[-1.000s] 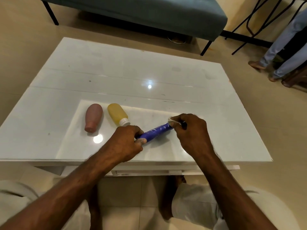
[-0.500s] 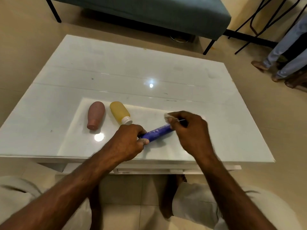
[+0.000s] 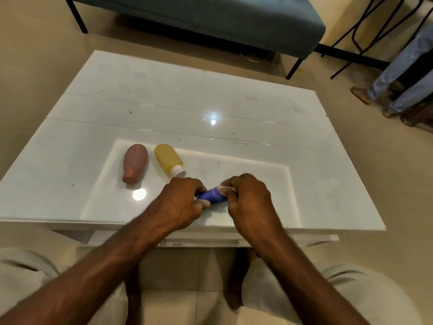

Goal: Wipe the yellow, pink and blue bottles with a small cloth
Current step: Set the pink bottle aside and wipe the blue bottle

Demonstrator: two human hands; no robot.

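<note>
The blue bottle lies between my hands near the front of the white table. My left hand grips its near, capped end. My right hand is curled over the far part of the bottle with the small white cloth pinched under its fingers; only scraps of the cloth show. The pink bottle lies on its side to the left, cap toward me. Beside it on the right lies the yellow bottle, its white cap pointing toward my left hand.
A teal bench on black legs stands beyond the table. A person's legs in light trousers and black chair legs are at the far right. My knees are under the table's front edge.
My right hand has slid along the blue bottle toward my left hand, so less of the bottle shows between them. The pink and yellow bottles have not moved.
</note>
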